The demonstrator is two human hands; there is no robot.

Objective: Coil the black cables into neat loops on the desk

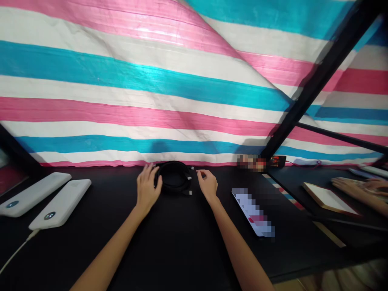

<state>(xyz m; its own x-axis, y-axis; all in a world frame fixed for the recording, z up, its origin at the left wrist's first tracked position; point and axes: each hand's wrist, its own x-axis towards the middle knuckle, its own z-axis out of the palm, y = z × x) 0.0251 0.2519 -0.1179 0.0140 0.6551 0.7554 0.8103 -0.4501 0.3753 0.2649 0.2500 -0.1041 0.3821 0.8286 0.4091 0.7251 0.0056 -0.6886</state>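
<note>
A coil of black cable (pixel 173 186) lies on the black table in front of me, its light-coloured plug ends pointing right. My left hand (pixel 147 186) rests at the coil's left side, fingers spread, the thumb against or just beside the loops; contact is hard to make out. To the right of the plugs is my right hand (pixel 207 184), its fingers curled and the thumb and forefinger pinched together. Whatever may be between those fingertips is too small to tell. One plug (pixel 192 167) sits just left of that pinch.
Two white power banks (pixel 62 204) lie at the left, one with a white cable (pixel 18 250) attached. A lit phone (pixel 250 212) lies right of my right arm. Beyond a black frame post (pixel 315 89) are another person's hands (pixel 357 190) and a white-topped board (pixel 329 198). Striped sheeting (pixel 145 89) hangs behind.
</note>
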